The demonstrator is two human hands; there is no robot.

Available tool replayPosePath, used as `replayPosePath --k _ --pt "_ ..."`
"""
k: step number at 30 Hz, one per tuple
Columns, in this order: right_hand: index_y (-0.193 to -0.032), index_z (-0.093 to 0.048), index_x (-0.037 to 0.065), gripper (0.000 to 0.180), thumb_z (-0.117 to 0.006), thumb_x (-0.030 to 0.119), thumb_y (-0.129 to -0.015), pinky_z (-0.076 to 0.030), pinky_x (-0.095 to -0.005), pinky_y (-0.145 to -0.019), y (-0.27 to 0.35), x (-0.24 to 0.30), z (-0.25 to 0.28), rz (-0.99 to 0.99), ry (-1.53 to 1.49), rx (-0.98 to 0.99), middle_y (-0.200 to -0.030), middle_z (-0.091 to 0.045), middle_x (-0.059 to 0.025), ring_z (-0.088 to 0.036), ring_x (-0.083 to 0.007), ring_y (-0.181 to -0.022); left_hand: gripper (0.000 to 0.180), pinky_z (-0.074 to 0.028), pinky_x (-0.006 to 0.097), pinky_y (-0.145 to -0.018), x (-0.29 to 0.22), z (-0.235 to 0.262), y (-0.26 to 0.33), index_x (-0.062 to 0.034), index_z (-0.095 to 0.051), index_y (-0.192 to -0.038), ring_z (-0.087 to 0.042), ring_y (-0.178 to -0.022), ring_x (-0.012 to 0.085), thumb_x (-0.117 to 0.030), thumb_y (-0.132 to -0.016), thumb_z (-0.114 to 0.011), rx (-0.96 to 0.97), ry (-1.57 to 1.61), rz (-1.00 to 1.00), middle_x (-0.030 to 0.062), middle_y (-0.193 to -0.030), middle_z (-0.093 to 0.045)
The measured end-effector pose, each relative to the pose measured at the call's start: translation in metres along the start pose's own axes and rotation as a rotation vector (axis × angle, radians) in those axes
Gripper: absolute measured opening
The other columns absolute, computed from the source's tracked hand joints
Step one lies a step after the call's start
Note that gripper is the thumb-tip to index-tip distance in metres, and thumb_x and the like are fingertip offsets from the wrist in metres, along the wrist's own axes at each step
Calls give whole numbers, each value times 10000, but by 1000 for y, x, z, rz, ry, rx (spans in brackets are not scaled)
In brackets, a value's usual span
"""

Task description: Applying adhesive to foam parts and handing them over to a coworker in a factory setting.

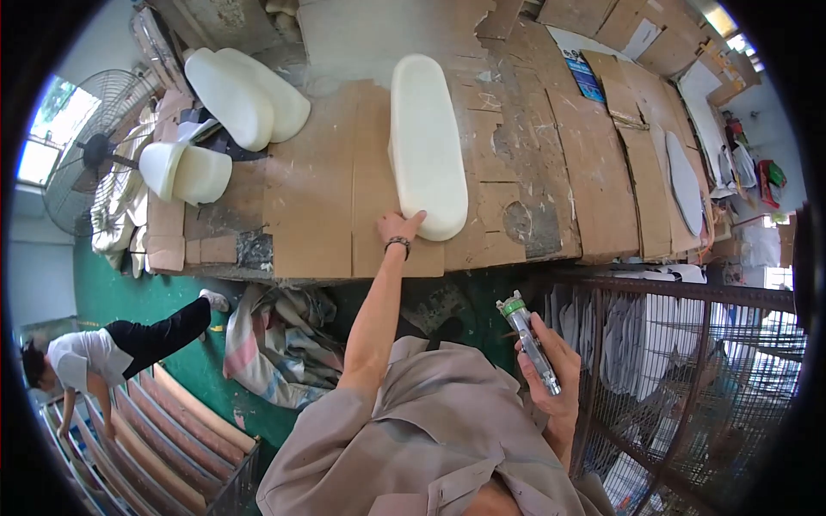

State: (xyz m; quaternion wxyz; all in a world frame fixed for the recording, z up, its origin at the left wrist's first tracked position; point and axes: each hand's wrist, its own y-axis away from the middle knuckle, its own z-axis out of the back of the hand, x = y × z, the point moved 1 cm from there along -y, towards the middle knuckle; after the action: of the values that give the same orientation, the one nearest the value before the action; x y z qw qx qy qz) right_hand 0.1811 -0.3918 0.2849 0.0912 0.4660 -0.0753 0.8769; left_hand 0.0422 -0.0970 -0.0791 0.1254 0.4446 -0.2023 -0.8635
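Observation:
A long cream-white foam cushion (428, 146) with rounded ends lies lengthwise on the cardboard-covered table. At its near left corner, my left hand (398, 227) grips the edge, thumb on top and fingers partly hidden beside it. My right hand (551, 361) is wrapped round a silver spray gun (532, 340) with a green ring behind its nozzle. The spray gun is held in front of the table's near edge, apart from the cushion.
More pale foam cushions (228, 99) and a smaller foam piece (202, 175) sit at the table's left, near a large fan (96, 153). A wire rack (688, 344) stands right. A sack (280, 353) lies on the floor. Lower left, a person (95, 357) bends over a slatted rack (172, 430).

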Motion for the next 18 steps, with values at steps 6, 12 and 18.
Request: replayPosePath --k 6,12,18 --pt "-1391 -552 -25 540 -670 -3 -865 -531 -310 -738 32 -23 22 53 -37 -1 -969 -691 -171 -682 -234 -824 1043 -444 487 -1058 -8 -31 20 95 -485 -1319 -500 -1270 443 -543 -601 -891 -95 -23 185 306 -1354 -525" --pt "-1387 -545 -32 563 -682 -26 -841 -526 -313 -731 62 -49 42 103 -40 41 -927 -682 -165 -679 -249 -802 681 -584 494 -831 15 -17 35 58 -547 -1257 -669 -1058 362 -323 -784 -855 179 804 123 226 -1204 -645" --pt "-1379 -548 -35 575 -688 -34 -821 -518 -317 -725 70 -53 57 109 -80 -21 -923 -666 -169 -660 -255 -782 469 -620 424 -748 23 35 105 26 -607 -1187 -715 -926 264 -229 -850 -809 142 907 217 147 -1082 -702"
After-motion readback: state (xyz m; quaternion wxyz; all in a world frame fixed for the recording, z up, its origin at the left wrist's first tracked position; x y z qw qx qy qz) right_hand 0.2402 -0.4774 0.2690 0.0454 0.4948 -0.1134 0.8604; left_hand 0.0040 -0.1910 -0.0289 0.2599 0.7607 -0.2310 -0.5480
